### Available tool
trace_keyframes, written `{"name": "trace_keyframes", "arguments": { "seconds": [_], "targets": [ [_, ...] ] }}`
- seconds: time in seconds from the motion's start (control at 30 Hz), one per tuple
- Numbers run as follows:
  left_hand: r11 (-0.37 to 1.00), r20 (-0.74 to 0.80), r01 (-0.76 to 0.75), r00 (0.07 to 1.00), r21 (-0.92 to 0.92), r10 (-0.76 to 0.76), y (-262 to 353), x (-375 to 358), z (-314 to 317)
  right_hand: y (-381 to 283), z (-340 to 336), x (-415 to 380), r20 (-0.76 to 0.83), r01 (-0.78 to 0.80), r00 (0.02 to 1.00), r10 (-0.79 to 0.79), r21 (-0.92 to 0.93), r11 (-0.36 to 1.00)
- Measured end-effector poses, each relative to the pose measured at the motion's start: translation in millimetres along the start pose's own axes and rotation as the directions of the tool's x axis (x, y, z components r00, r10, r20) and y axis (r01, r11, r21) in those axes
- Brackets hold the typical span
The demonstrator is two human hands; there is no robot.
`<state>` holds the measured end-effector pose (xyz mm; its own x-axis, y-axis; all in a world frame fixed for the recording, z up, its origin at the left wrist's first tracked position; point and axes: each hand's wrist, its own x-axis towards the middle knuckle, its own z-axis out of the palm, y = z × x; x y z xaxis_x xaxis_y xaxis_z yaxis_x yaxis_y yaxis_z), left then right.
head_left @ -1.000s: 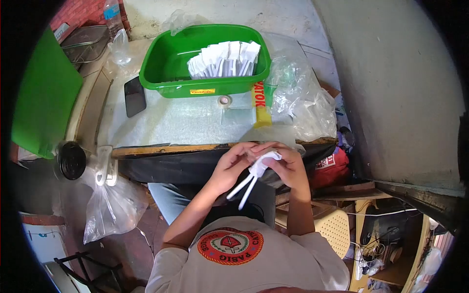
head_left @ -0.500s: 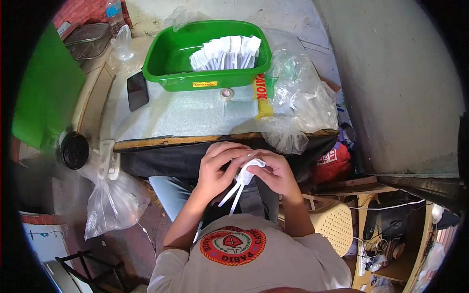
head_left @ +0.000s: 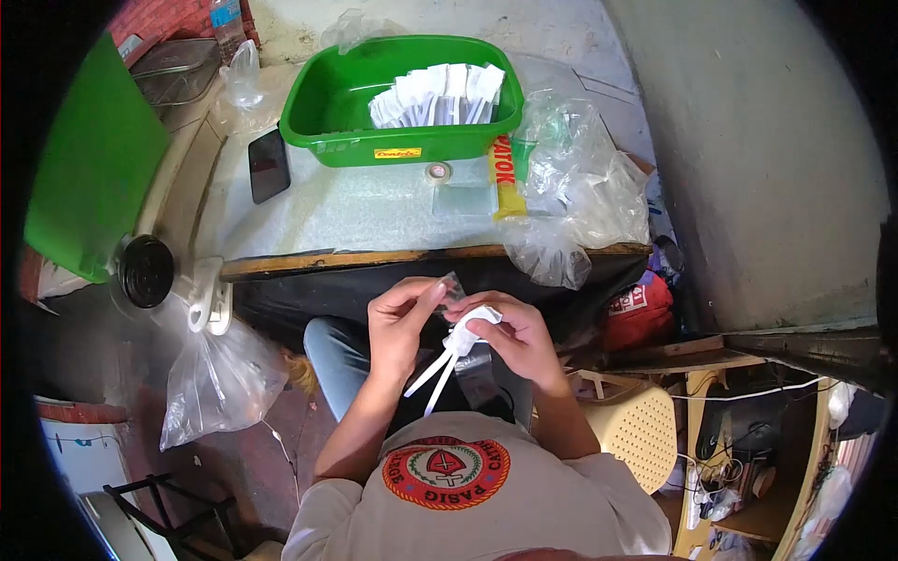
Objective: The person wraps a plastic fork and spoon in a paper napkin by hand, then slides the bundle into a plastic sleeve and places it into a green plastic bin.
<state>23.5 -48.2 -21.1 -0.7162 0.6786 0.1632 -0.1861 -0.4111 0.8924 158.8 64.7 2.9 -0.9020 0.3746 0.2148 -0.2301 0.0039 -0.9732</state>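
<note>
My right hand (head_left: 516,337) is closed around a white wrapped bundle (head_left: 465,335), its thumb pressed on the top. Two thin white handles stick out of the bundle and point down to the left. Between the thumb and fingers of my left hand (head_left: 397,320) is a small piece of clear plastic (head_left: 452,290), held up just left of the right fingertips. Both hands are over my lap, in front of the table edge. On the table, a green basin (head_left: 351,150) holds several similar white bundles (head_left: 440,96), fanned out in a row.
A black phone (head_left: 269,166) lies left of the basin, and a tape roll (head_left: 437,172) in front of it. Clear plastic bags (head_left: 599,201) and a yellow packet (head_left: 506,178) lie at the right. Another bag (head_left: 220,383) hangs from a white clip (head_left: 213,307). A beige stool (head_left: 636,435) stands at my right.
My left hand has drawn back from the bundle to the left, and the clear plastic now shows in its fingers. The right hand keeps its hold on the bundle. The view has shifted slightly.
</note>
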Motion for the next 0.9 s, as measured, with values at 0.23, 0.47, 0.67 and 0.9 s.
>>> {"name": "trace_keyframes", "arguments": {
  "seconds": [0.23, 0.47, 0.67, 0.9],
  "targets": [
    [0.995, -0.130, 0.014, 0.991, -0.098, -0.026, 15.0, -6.5, 9.4, 0.0, 3.4, 3.5, 0.007, 0.017, 1.000, -0.017, -0.035, 0.999],
    [0.996, -0.106, -0.012, 0.994, -0.084, 0.003, 5.4, -6.3, -4.5, 6.2, 3.0, 4.3, 0.031, -0.008, 0.999, 0.009, -0.032, 0.999],
    [0.958, -0.113, -0.104, 0.984, 0.267, 0.138, 8.5, 1.0, -15.3, -23.3, -31.7, -0.8, -0.196, -0.021, 0.980, 0.028, 0.038, 0.999],
    [0.833, 0.516, -0.206, 0.849, 0.514, -0.109, 36.1, 6.1, -29.3, -52.6, -65.3, 32.8, -0.201, 0.064, 0.973, -0.112, -0.228, 0.972]
  ]
}}
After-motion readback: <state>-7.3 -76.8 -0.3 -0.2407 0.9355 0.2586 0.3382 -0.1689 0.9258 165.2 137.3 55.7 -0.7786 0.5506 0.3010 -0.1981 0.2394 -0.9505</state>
